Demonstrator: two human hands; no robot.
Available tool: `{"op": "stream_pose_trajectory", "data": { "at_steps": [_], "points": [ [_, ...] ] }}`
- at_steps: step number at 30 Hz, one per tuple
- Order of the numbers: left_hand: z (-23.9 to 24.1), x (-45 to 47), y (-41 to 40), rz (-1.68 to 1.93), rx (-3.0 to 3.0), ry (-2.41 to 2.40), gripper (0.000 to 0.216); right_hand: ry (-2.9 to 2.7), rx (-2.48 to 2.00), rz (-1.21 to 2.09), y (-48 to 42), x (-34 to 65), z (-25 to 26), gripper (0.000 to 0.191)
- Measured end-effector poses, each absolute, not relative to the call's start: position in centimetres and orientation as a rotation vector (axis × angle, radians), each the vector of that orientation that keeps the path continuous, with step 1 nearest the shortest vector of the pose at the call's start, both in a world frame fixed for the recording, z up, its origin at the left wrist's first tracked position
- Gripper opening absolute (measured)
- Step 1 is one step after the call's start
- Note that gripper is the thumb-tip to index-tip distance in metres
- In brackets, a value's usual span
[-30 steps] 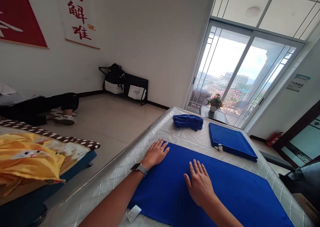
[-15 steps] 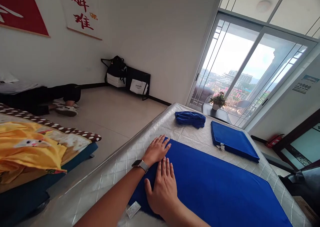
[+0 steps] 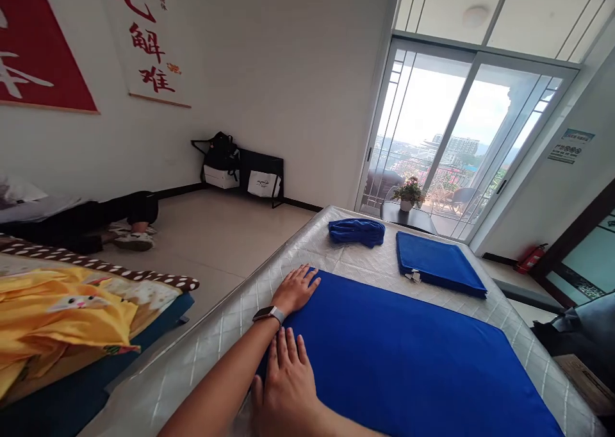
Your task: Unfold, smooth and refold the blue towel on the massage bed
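A blue cloth [image 3: 398, 347], flat and smooth, covers the near part of the silvery quilted mattress [image 3: 225, 334]. Fingers stretched, my left hand [image 3: 294, 289] lies flat on the cloth's far left corner; a watch [image 3: 269, 313] is on that wrist. Closer to me, my right hand [image 3: 288, 379] rests palm down along the cloth's left edge, fingers straight and its thumb out over the mattress. Neither hand grips anything. Farther back on the mattress lie a bunched blue cloth [image 3: 356, 232] and a neatly folded blue cloth stack [image 3: 439, 263] with a white tag.
At left is another bed with a yellow printed cloth [image 3: 72, 309]; beyond it a person's legs [image 3: 120, 213] show. Bags [image 3: 221, 158] stand by the wall. A potted plant [image 3: 409, 193] sits on a table before the glass sliding door [image 3: 461, 136]. A fire extinguisher [image 3: 531, 257] is at right.
My right hand has slid toward me along the cloth's left edge, away from my left hand. My left hand stays at the corner. The camera view has tilted up slightly.
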State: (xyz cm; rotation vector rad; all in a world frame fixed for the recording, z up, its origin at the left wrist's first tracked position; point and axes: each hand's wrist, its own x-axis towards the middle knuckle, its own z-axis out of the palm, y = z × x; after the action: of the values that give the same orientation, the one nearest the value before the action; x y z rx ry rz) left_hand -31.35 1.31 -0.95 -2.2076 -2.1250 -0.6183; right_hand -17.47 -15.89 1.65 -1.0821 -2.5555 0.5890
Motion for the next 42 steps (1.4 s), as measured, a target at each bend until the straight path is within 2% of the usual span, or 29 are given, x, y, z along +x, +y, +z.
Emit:
{"op": "stream_pose_trajectory", "data": {
  "at_steps": [4,8,10,14,22,26,32,37,42],
  "points": [
    [-0.5,-31.1,1.1,-0.597,-2.194,-2.131,0.052,-2.573,-1.006,0.637,-15.4,-16.3,2.6,0.058],
    [-0.4,-31.1,1.2,-0.608,-2.205,-2.126,0.054,-2.487,-1.115,0.567,-14.1,-15.2,3.4,0.046],
    [-0.6,-31.3,1.3,-0.623,-2.215,-2.118,0.054,-2.444,-1.178,0.526,-13.5,-15.1,3.1,0.050],
    [-1.2,-31.7,1.7,-0.629,-2.230,-2.093,0.054,-2.441,-1.235,0.519,-12.7,-14.9,1.9,0.070],
    [-1.5,-31.9,1.9,-0.613,-2.244,-2.116,0.058,-2.484,-1.342,0.528,-12.6,-10.0,2.5,0.075],
    [-1.4,-31.9,1.8,-0.597,-2.245,-2.122,0.059,-2.499,-1.488,0.460,-12.3,-4.0,3.0,0.072],
    [-1.1,-31.9,1.6,-0.615,-2.270,-2.134,0.062,-2.376,-1.943,0.313,-12.1,9.4,2.2,0.075],
    [-1.5,-32.0,2.0,-0.597,-2.251,-2.154,0.061,-2.198,-2.202,0.024,-11.7,24.7,-1.9,0.082],
    [-2.0,-32.2,2.3,-0.547,-2.256,-2.144,0.062,-2.017,-2.296,-0.102,-12.4,35.8,-5.8,0.084]
  ]
}}
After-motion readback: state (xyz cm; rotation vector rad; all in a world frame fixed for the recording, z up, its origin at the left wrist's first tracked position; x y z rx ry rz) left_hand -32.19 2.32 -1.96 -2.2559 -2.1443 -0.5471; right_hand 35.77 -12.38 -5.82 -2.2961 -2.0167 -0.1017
